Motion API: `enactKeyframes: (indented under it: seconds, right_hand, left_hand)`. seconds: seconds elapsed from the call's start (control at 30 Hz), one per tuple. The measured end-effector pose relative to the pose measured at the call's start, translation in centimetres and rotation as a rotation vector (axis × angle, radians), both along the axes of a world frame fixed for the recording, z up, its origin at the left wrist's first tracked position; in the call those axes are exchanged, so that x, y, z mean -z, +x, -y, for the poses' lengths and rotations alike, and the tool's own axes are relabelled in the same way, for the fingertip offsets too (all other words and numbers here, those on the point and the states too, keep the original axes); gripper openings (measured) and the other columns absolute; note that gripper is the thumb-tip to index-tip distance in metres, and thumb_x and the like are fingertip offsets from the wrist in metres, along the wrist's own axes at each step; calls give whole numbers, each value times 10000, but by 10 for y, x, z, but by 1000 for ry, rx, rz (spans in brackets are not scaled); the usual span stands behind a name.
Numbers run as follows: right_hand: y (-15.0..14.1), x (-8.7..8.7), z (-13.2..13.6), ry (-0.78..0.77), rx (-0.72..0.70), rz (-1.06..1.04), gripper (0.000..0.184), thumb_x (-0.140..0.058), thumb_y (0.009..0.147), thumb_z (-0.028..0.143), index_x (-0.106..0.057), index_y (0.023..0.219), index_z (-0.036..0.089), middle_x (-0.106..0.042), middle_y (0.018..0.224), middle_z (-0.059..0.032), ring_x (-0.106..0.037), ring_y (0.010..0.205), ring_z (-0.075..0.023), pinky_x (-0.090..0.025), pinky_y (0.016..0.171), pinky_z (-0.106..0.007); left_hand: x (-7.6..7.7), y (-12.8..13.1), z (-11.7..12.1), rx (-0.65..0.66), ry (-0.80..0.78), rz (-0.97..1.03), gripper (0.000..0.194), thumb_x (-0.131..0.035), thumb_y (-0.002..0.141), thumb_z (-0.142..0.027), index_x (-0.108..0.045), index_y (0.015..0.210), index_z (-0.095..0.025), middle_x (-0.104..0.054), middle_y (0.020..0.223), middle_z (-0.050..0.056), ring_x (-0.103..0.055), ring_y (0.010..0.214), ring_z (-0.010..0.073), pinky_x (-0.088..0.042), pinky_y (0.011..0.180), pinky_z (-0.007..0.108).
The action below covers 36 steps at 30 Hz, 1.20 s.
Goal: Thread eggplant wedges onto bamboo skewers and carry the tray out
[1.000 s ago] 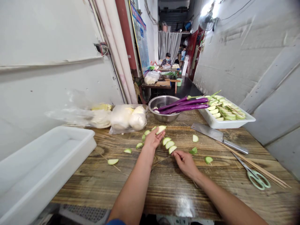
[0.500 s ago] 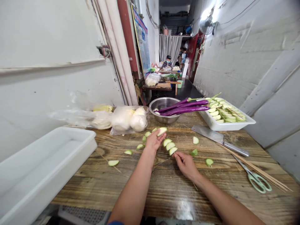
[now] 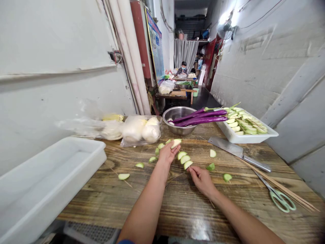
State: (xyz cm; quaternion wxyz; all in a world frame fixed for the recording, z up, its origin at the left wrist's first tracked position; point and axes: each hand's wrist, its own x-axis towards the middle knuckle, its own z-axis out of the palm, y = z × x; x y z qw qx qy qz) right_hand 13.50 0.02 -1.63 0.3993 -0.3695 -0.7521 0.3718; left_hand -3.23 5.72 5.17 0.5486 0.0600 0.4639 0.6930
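My left hand [image 3: 168,153] is closed on a pale half-moon vegetable slice [image 3: 176,143] with a green skin edge. Thumb and fingers of my right hand [image 3: 201,178] pinch a thin wooden skewer [image 3: 212,204], whose lower end sticks out below the palm. Three similar slices [image 3: 185,159] are threaded on it between my hands. The skewer's tip is at the left fingers; whether it pierces the held slice I cannot tell. Loose slices [image 3: 152,159] lie beside my left hand, and a green offcut [image 3: 210,167] lies just right of my right hand.
A cleaver [image 3: 225,146], bare skewers [image 3: 284,188] and scissors [image 3: 281,200] lie at right. Behind stand a metal bowl [image 3: 169,118] with purple eggplants [image 3: 203,119] across it and a tray [image 3: 250,138] of slices. A white bin [image 3: 83,169] and bagged vegetables [image 3: 141,130] are left. A person [image 3: 182,69] sits far back.
The whole view has shifted slightly to the right. Both hands keep nearly the same pose, with the same slice and skewer between them.
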Motion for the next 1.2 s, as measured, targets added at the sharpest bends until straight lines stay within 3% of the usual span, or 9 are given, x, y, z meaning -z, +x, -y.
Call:
enactKeyframes:
  seconds: [0.27, 0.77, 1.2]
  right_hand:
    - [-1, 2, -2, -17, 9, -3, 318, -372, 869, 296, -653, 832, 151, -637, 685, -37, -548, 591, -145, -401, 584, -230]
    - [0, 0, -1, -9, -2, 72, 274, -378, 835, 252, -606, 712, 161, -525, 549, 6, -443, 498, -116, -313, 511, -208]
    - [-1, 1, -1, -13, 2, 77, 266, -360, 823, 235, -571, 675, 169, -520, 550, 13, -463, 515, -119, -302, 523, -204]
  left_hand:
    - [0, 4, 2, 14, 14, -47, 56, -535, 792, -46, -565, 817, -85, -677, 760, 110, -673, 694, 192, -565, 629, 290]
    - [0, 9, 5, 23, -4, -101, 36, -546, 793, -80, -577, 809, -71, -672, 729, 114, -664, 634, 187, -555, 610, 297]
    - [7, 13, 6, 54, -23, -113, 56, -545, 791, -90, -591, 811, -65, -676, 720, 110, -660, 610, 174, -561, 605, 281]
